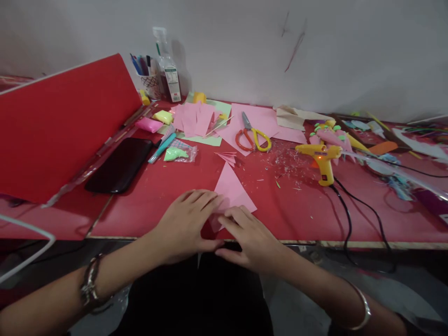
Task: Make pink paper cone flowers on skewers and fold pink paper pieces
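Observation:
A pink paper piece (pixel 233 191) folded into a pointed shape lies at the front edge of the red table (pixel 168 186). My left hand (pixel 185 224) lies flat on its near left part, fingers stretched out and pressing down. My right hand (pixel 250 238) rests on the paper's near right side, fingers extended toward the left hand. Both thumbs hang just past the table's front edge. A smaller folded pink piece (pixel 227 157) sits a little beyond the paper.
Scissors with red and yellow handles (pixel 252 135) lie on pink sheets (pixel 196 119). A yellow glue gun (pixel 320 158) with a black cord stands at right. A black phone (pixel 121 164), a big red sheet (pixel 59 126), a pen cup (pixel 149 79) and a bottle (pixel 168 65) are at left.

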`<state>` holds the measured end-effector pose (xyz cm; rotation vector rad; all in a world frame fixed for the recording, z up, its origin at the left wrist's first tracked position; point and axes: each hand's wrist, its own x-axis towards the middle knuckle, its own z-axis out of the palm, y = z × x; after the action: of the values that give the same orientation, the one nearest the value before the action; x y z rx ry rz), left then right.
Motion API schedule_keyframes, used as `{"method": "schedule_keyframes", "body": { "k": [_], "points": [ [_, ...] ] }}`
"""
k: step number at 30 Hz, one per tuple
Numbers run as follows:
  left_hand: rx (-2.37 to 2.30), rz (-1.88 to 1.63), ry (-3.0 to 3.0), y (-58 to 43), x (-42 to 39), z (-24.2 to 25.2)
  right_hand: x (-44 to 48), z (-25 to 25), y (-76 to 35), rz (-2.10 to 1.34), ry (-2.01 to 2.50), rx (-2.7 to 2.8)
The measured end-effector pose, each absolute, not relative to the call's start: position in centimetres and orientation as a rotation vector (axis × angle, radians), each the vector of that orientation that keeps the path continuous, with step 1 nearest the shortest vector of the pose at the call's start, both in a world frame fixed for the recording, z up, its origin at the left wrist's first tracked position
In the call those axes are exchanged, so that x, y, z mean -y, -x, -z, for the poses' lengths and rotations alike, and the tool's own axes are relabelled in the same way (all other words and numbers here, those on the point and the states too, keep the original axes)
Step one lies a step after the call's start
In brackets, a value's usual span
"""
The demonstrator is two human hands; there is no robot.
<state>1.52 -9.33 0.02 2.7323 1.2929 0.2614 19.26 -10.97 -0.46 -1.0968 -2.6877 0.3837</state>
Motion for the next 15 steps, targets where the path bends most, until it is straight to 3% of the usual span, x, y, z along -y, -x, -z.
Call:
{"method": "schedule_keyframes", "body": {
  "k": [15],
  "points": [
    [-1.196,-0.257,-2.686,-0.5,10.3,0.4,10.2,0.7,-21.3,-0.326,1.101,2.697]
  ]
}}
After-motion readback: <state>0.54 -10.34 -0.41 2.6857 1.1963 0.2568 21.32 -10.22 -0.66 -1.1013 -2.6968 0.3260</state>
